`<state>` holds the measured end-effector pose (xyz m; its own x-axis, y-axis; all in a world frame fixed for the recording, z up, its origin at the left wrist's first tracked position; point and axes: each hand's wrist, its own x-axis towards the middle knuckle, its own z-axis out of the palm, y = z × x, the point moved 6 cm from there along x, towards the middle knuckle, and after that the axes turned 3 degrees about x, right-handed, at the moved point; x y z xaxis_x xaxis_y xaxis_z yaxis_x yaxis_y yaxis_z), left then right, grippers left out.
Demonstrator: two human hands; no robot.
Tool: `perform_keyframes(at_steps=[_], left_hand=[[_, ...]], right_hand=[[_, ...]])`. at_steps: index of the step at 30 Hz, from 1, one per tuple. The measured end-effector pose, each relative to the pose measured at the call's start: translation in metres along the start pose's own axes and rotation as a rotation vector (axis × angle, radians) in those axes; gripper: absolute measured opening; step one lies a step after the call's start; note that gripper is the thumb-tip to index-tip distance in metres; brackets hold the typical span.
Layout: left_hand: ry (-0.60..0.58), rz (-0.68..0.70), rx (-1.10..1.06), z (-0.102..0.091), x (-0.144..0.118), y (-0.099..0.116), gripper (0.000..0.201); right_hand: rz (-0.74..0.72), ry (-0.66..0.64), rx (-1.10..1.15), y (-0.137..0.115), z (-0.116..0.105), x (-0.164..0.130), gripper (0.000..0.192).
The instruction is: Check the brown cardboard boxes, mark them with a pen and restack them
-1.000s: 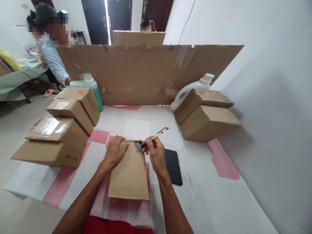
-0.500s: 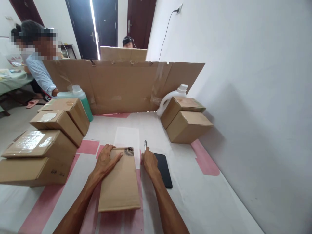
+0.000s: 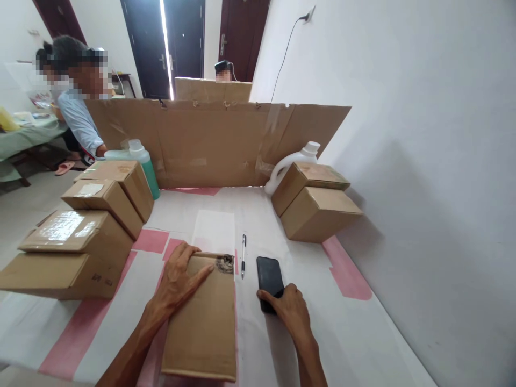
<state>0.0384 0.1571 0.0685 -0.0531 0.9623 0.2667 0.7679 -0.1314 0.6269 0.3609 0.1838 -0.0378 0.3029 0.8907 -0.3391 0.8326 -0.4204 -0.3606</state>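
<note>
Holds the box (image 3: 201,322), low in view at the near side of the bench (image 3: 363,344), with the left hand (image 3: 175,279) clasped at its eleven o'clock corner, thumb on top, fingers over the edge. Shows a dark scribble (image 3: 224,263) on top of the box at its one o'clock corner. Grasps the black phone (image 3: 269,275), at two o'clock from the box and apart from it, with the right hand (image 3: 293,312), thumb along one long side and fingers bent at the other; cannot tell whether lifted or flat. Has the pen (image 3: 243,256) lying loose at one o'clock from the box, between box and phone, touched by neither of the hands, tip towards six. Farther off, has four boxes (image 3: 108,236) in a row at ten o'clock and a green bottle (image 3: 149,174) behind them at eleven. Has two boxes (image 3: 318,215) side by side between one and two, with a white jug (image 3: 307,155) partly hidden behind. Faces an upright cardboard panel (image 3: 213,150) at twelve, across the far end of the bench. Past it at eleven, shows a co-worker's pale blue sleeve (image 3: 80,121).
</note>
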Motion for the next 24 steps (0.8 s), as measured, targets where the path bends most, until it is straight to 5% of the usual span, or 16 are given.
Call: perform_keyframes(at_steps=[7, 9, 12, 14, 18, 24], left_hand=[[0.132, 0.042, 0.013, -0.022, -0.025, 0.004, 0.029], [0.13, 0.036, 0.01, -0.021, -0.025, 0.001, 0.029], [0.094, 0.029, -0.001, -0.014, -0.021, 0.0, 0.03], [0.069, 0.031, -0.006, -0.01, -0.019, 0.001, 0.03], [0.056, 0.03, 0.006, -0.008, -0.018, 0.003, 0.03], [0.047, 0.022, -0.013, -0.012, -0.022, 0.003, 0.028]], right_hand=[[-0.042, -0.013, 0.42, 0.001, 0.016, -0.003, 0.045], [-0.024, -0.036, 0.734, 0.002, 0.016, -0.016, 0.05], [0.064, -0.222, 1.354, -0.007, 0.012, -0.047, 0.061], [0.083, -0.332, 1.571, -0.021, -0.001, -0.071, 0.058], [0.01, -0.56, 1.711, -0.067, -0.027, -0.115, 0.049], [-0.039, -1.091, 1.872, -0.14, -0.021, -0.161, 0.074]])
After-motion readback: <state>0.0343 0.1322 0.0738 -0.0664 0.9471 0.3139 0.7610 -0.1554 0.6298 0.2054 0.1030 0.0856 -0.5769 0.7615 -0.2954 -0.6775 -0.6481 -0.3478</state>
